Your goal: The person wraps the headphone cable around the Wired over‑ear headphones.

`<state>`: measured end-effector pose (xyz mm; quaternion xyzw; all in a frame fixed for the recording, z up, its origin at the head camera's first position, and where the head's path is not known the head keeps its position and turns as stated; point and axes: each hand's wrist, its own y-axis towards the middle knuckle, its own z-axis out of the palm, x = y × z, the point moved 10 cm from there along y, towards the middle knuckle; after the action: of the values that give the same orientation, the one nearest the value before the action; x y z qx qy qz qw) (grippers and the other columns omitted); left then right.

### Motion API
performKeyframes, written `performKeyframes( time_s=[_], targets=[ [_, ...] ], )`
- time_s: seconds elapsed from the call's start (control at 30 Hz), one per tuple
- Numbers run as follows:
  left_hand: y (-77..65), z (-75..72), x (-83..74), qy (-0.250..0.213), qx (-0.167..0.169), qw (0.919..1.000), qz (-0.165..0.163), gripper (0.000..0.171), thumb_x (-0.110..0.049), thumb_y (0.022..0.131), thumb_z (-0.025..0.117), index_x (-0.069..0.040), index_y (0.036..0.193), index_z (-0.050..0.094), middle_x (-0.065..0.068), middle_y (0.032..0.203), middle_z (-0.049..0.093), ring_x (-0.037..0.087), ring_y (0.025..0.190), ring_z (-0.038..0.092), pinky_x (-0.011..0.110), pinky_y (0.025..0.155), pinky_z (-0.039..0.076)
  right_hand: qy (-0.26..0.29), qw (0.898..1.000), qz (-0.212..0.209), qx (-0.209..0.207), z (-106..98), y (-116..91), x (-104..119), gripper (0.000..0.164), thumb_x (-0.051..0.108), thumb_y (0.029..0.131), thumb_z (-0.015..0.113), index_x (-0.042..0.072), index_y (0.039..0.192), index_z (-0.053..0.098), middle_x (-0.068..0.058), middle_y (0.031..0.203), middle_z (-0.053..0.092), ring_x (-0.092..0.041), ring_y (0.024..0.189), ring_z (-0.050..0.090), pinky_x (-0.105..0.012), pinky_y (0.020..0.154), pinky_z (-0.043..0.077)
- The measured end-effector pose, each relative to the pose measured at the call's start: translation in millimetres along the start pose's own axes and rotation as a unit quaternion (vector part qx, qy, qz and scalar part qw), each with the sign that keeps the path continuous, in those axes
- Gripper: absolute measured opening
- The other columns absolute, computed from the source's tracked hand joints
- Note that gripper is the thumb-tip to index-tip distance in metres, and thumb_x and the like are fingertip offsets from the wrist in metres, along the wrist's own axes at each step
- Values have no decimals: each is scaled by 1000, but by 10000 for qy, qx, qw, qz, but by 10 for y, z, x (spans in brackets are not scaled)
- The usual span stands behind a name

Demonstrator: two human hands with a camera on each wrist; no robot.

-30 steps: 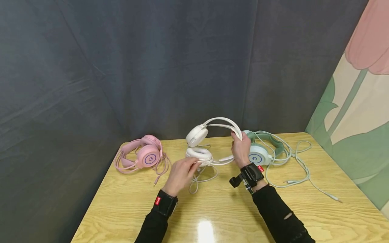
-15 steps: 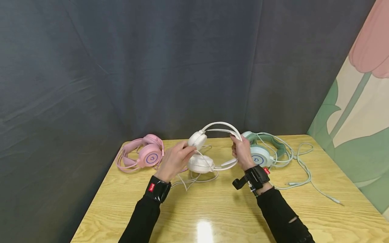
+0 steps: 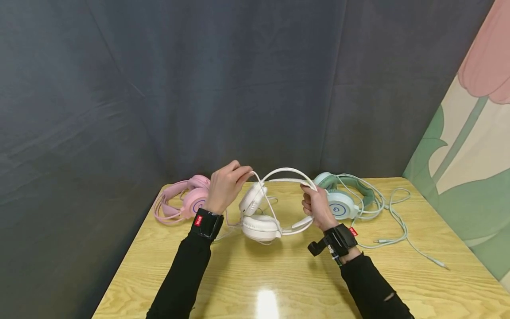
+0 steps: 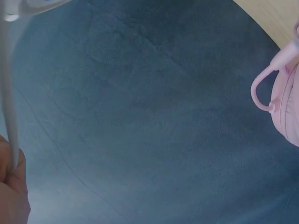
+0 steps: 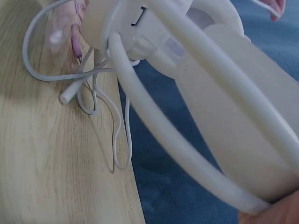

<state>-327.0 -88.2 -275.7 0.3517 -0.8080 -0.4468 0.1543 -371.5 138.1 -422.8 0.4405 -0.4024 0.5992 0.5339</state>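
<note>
White headphones (image 3: 260, 228) are held on their side, ear cups toward the left, a little above the tabletop in the head view. My right hand (image 3: 316, 204) grips their headband (image 5: 182, 158), fingers curled round it. Between finger and thumb, my left hand (image 3: 228, 186) pinches the end of a thin white strand (image 4: 7, 93) that curves up from the lower ear cup. Whether this strand is a microphone arm or a cable I cannot tell. In the right wrist view, a white cable (image 5: 46, 77) with a thick end dangles near the ear cups.
Pink headphones (image 3: 171, 201) lie at the back left, partly behind my left hand. Green-and-white headphones (image 3: 338, 206) lie close beside my right hand, their pale cable (image 3: 402, 221) looped over the wooden table (image 3: 239, 283). A dark curtain (image 3: 247, 88) stands behind the table.
My left hand has risen and drawn the thin strand up from the lower ear cup. The white headphones have dropped slightly, still in my right hand.
</note>
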Motion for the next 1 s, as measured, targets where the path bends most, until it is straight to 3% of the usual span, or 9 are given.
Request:
performKeyframes(
  time_s=[0.3,0.47,0.57,0.7,0.83,0.9,1.0],
  targets=[
    [44,220,110,-15,568,9980,-264,14,-28,92,68,-20,98,77,-2,69,46,10,51,40,26,46,28,0,9987,-96,507,114,-42,-4,27,18,102,45,11,76,39,9,52,23,-2,39,22,-22,40,15],
    [-49,333,282,-112,858,9928,-828,15,-27,91,70,-18,99,78,-2,70,52,10,54,45,29,49,35,633,9933,-48,965,162,-64,-41,32,15,103,36,13,71,36,6,53,18,-4,41,15,-27,44,6],
    [-124,422,435,-592,980,9848,-1304,14,-25,90,72,-16,98,79,-2,75,63,11,60,53,29,55,43,1222,9832,130,1347,179,-85,-94,37,17,106,30,15,68,34,4,55,11,-7,45,7,-26,44,4],
    [-273,574,664,-1524,1091,9615,-2010,15,-23,90,72,-12,98,79,2,88,75,14,74,66,31,70,53,1992,9589,361,1986,222,-136,-137,40,20,108,20,16,71,34,2,61,5,-10,49,3,-22,44,5],
    [-445,732,813,-1957,1325,9395,-2478,19,-24,93,68,-12,104,77,2,91,76,13,80,68,31,73,54,2874,9215,607,2540,257,-174,-135,40,24,108,14,15,76,37,4,62,6,-7,50,5,-19,44,9],
    [-510,802,847,-1965,1431,9353,-2571,20,-25,95,66,-13,106,77,3,87,75,12,74,66,28,68,51,3317,8959,746,2859,281,-196,-116,43,27,107,10,14,77,37,5,62,6,-6,49,6,-18,45,10],
    [-582,892,855,-1804,1502,9364,-2610,19,-24,95,66,-14,105,77,3,85,75,11,71,63,27,65,49,3831,8589,1052,3232,315,-231,-99,44,32,107,10,13,77,36,6,63,8,-5,49,8,-17,46,11]
  ],
)
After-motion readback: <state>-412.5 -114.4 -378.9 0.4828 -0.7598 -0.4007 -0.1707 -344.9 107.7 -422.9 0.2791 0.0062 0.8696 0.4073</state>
